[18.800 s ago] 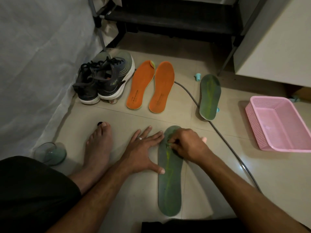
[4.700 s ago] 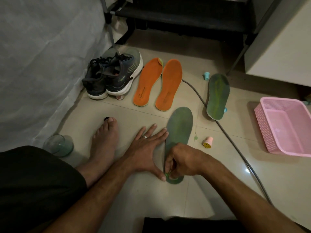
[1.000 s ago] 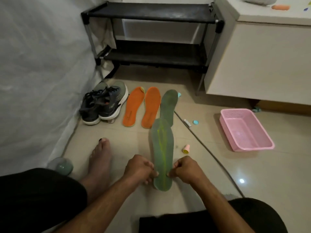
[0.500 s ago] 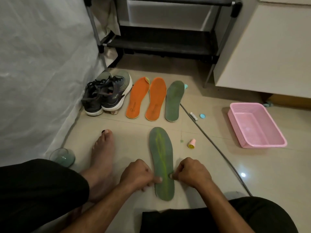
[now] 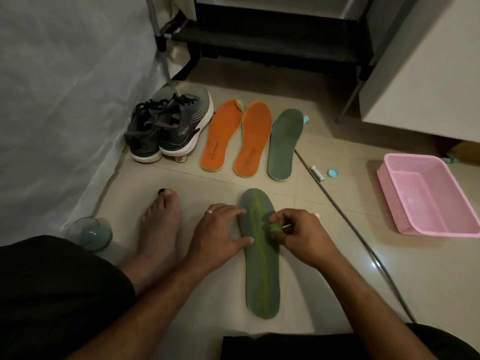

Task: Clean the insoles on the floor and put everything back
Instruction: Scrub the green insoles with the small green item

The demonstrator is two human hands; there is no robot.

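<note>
Tiled floor (image 5: pixel 324 268), dim light. Black shelf rack (image 5: pixel 272 42) at the far end, pale cabinet (image 5: pixel 428 74) to its right, white sheet (image 5: pixel 65 100) along the left. Pink basket (image 5: pixel 426 196) sits right, well apart from the rest. Pair of dark sneakers (image 5: pixel 168 126) by the sheet, two orange insoles (image 5: pixel 236 139) just beside them, then a green insole (image 5: pixel 284 144) lying flat next to the orange ones. Nearest the person, a second green insole with yellow streak (image 5: pixel 261 276) lies lengthwise on the floor between both hands. Bare foot (image 5: pixel 161 229) left of it, glass bowl (image 5: pixel 89 233) further left. Left hand (image 5: pixel 220 237) spread flat, fingertips and thumb pressing the streaked insole's left edge, ring on one finger. Right hand (image 5: pixel 298 237) fingers curled, pinching a small green item (image 5: pixel 274 227) against the insole's upper part; cannot tell what the item is. Grey cable (image 5: pixel 350 224) runs diagonally on the right. Small white tube (image 5: pixel 317 173) and blue cap (image 5: pixel 332 173) lie beside the cable.
</note>
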